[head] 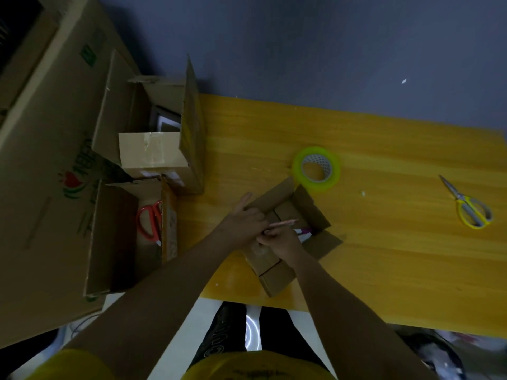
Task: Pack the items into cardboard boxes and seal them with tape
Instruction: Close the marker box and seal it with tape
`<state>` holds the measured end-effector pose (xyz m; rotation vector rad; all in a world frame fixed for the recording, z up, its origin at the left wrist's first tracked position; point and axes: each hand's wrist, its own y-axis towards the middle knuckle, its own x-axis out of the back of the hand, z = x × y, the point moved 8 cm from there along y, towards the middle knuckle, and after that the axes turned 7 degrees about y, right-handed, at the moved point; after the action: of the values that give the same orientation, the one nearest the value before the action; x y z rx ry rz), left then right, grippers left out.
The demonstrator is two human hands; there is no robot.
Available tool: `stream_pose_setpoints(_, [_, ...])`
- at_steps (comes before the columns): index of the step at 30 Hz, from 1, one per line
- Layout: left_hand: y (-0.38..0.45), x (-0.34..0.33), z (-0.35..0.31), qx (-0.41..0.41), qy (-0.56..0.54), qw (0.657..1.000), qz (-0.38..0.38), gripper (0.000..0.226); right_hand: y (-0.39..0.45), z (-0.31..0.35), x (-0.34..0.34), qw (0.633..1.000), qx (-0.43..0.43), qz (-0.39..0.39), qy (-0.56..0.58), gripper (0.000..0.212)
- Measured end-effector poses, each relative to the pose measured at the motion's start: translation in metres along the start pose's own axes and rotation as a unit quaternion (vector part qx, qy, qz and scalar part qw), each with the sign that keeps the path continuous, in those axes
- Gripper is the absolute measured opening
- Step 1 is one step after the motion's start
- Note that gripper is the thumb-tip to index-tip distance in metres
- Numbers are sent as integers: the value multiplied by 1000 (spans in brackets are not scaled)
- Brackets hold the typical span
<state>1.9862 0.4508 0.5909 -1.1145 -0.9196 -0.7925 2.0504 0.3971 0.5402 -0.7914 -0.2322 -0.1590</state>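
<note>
Cardboard box (pixel 310 212) sits open on our yellow table (pixel 384 242), near the tape roll (pixel 316 168).
Our right hand (pixel 282 242) pinches a pink pen (pixel 282 223) over the box, and our left hand (pixel 247 218) holds a flap with one finger straight.

Single head-worn view, wide-angle, looking steeply down from above the person's lap. Near edge of the table (pixel 384 242) runs across the lower frame; floor lies at the far side. Both forearms enter from the bottom. Boxes (pixel 153 149) fill the left.
</note>
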Motion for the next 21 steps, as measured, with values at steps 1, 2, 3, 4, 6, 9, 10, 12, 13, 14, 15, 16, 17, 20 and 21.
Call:
stream_pose_setpoints(1, [-7,6,-1,11,14,1000,-19,17,-1,-2,-1,1000,-10,1,7,25])
stream_pose_setpoints(2, [-14,7,-5,20,51,997,-51,17,-2,-4,-4,1000,-26,9,3,25])
stream_pose_setpoints(3, [-20,5,-10,29,49,996,-63,25,-2,-5,-6,999,-40,24,-13,27])
stream_pose_setpoints(4, [-26,2,-14,42,2,997,-63,36,-1,-6,-7,998,-48,40,-30,28])
stream_pose_setpoints(6, [-34,-6,-14,83,-78,992,-53,59,0,-9,-5,996,-54,71,-20,29])
stream_pose_setpoints(9, [-35,-22,-13,93,-154,982,-57,74,-1,-10,0,993,-35,111,-33,29])
stream_pose_setpoints(10, [-34,-26,-12,84,-188,978,-33,74,-2,-10,1,993,-22,107,-38,27])
stream_pose_setpoints(12, [-31,-28,-9,70,-208,976,-5,73,-4,-8,-2,996,-7,84,-10,26])
stream_pose_setpoints(13, [-29,-27,-7,67,-213,975,2,72,-6,-6,-4,997,-6,75,4,27])
stream_pose_setpoints(14, [-28,-27,-4,67,-222,973,12,72,-9,-2,-7,997,4,72,2,28])
stream_pose_setpoints(15, [-27,-27,-1,66,-226,972,21,71,-14,5,-7,997,26,72,-20,29])
stream_pose_setpoints(16, [-25,-27,1,64,-219,973,29,69,-20,14,-5,995,57,72,-47,29])
stream_pose_setpoints(17, [-23,-27,2,58,-201,977,34,68,-26,23,2,991,95,64,-68,29])
stream_pose_setpoints(20, [-18,-13,-1,39,-146,988,20,56,-53,48,51,963,232,-81,-114,25])
stream_pose_setpoints(21, [-14,-4,-2,36,-143,989,5,50,-64,51,73,943,266,-160,-121,20])
